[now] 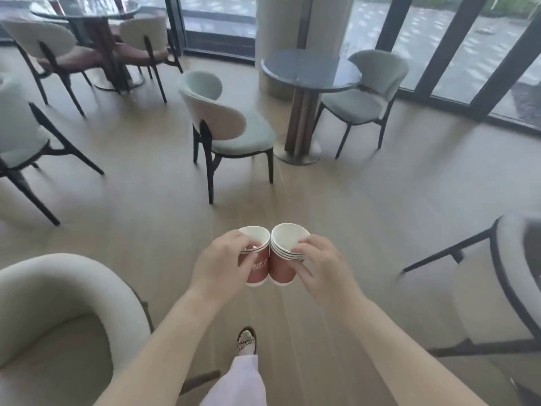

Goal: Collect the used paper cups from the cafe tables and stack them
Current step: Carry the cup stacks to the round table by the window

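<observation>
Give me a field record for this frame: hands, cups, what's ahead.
left hand: grips left cup stack, seemingly two rims
right hand: grips right cup stack, about four nested rims
cups: red outside, white inside, mouths up
stacks: touching side by side, not yet merged
ahead: round table, chair at its near left

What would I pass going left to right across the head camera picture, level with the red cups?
Cream armchair → left grip → left red cups → right stack of red cups → right grip → dark-framed chair at the right edge.
</observation>
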`<move>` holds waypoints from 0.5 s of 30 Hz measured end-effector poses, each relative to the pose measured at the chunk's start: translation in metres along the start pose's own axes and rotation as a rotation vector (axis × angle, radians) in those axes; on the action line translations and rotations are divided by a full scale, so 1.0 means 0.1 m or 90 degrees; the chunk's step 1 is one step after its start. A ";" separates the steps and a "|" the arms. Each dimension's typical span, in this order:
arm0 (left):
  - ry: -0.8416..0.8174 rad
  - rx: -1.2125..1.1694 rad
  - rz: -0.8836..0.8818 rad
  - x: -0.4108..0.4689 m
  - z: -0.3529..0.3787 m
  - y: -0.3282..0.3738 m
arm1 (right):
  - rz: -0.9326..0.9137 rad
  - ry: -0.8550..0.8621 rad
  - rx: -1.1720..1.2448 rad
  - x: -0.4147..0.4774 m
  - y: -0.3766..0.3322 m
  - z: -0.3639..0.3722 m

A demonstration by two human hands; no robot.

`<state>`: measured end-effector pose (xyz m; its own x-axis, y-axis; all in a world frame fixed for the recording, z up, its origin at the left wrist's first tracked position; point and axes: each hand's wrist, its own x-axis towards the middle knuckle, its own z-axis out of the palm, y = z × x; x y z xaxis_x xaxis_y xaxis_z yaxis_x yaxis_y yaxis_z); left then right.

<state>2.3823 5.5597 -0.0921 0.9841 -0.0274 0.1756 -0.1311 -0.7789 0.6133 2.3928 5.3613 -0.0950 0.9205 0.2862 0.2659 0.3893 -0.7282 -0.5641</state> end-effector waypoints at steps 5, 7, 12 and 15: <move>0.007 -0.009 -0.024 0.86 -0.06 -0.51 | -0.025 -0.039 0.016 1.01 0.13 0.33; 0.000 -0.016 -0.023 1.28 -0.15 -0.72 | -0.035 -0.041 0.023 1.50 0.14 0.47; 0.038 -0.036 -0.089 2.18 -0.66 -1.33 | -0.042 -0.063 0.039 2.74 -0.02 0.87; 0.085 -0.040 -0.125 2.63 -0.97 -1.71 | -0.079 -0.070 0.053 3.48 -0.18 1.18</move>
<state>2.6519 5.7464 -0.0761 0.9673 0.2077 0.1459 0.0504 -0.7205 0.6917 2.7096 5.5479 -0.0848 0.8611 0.4411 0.2530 0.4979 -0.6301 -0.5959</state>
